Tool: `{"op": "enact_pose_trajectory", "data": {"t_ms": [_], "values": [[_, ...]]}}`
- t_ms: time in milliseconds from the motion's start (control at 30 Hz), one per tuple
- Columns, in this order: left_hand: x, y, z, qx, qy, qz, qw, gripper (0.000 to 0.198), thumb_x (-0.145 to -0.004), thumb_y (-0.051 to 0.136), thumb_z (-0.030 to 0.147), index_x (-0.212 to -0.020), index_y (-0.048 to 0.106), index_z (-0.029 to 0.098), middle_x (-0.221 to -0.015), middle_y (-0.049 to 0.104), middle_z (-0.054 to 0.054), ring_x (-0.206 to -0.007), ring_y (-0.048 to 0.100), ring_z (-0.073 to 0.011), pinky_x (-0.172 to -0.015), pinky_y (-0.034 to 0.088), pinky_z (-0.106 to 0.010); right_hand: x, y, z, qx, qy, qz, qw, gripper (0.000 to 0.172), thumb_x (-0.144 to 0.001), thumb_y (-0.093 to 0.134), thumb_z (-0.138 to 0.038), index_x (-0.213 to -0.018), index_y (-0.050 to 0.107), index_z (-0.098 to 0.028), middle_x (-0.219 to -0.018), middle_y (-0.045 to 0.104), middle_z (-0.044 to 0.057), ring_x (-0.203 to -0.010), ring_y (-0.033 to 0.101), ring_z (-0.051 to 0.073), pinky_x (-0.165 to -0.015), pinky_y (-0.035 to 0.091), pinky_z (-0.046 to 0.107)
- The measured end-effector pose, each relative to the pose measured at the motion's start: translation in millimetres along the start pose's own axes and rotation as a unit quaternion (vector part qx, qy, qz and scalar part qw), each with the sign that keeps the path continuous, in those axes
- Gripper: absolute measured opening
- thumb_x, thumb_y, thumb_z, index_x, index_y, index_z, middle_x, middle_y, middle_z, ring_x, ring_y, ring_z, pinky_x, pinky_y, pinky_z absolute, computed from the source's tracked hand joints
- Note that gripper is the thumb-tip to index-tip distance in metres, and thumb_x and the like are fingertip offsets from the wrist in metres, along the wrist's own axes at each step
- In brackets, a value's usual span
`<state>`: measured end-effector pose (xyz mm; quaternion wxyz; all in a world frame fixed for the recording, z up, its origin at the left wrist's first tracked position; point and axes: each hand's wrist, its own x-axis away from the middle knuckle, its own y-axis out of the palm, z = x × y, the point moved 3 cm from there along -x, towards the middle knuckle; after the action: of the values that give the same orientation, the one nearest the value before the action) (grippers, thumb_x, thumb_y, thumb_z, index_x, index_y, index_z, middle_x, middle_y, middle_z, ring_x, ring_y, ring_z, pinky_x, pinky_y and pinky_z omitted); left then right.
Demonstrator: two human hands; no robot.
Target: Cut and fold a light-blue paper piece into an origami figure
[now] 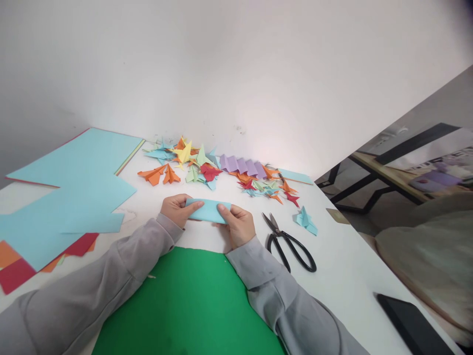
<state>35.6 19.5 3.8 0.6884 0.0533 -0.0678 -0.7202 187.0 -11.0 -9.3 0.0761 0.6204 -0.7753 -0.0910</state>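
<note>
A light blue strip of folded paper [209,211] is held up level between both hands, just above the white table. My left hand [178,210] pinches its left end, thumb on the near face and fingers behind. At the other end my right hand [238,224] grips it the same way, thumb pressed on the front. Below the hands lies a green sheet [188,301]. Black-handled scissors [284,237] rest to the right of my right hand, blades slightly apart. Beyond them is a small folded blue paper piece [306,220].
Folded paper shapes [185,153] in several colours pile along the wall, with a pleated purple paper [243,166] among them. Blue sheets [74,197] overlap on the left, red and orange pieces beneath. A black tablet-like device [410,323] lies near the right table edge.
</note>
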Motion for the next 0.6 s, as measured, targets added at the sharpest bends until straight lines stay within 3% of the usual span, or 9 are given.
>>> {"op": "enact_pose_trajectory", "data": {"t_ms": [600], "values": [[2.3, 1.7, 5.1, 0.019, -0.022, 0.008, 1.0, 0.034, -0.042, 0.077, 0.039, -0.052, 0.058, 0.012, -0.04, 0.044, 0.007, -0.041, 0.05, -0.0093, -0.04, 0.054, -0.026, -0.6, -1.8, 0.8, 0.035, -0.015, -0.001, 0.999, 0.03, -0.062, 0.07, -0.041, -0.052, 0.06, -0.014, -0.04, 0.054, -0.003, -0.039, 0.046, 0.009, -0.04, 0.036, 0.022]]}}
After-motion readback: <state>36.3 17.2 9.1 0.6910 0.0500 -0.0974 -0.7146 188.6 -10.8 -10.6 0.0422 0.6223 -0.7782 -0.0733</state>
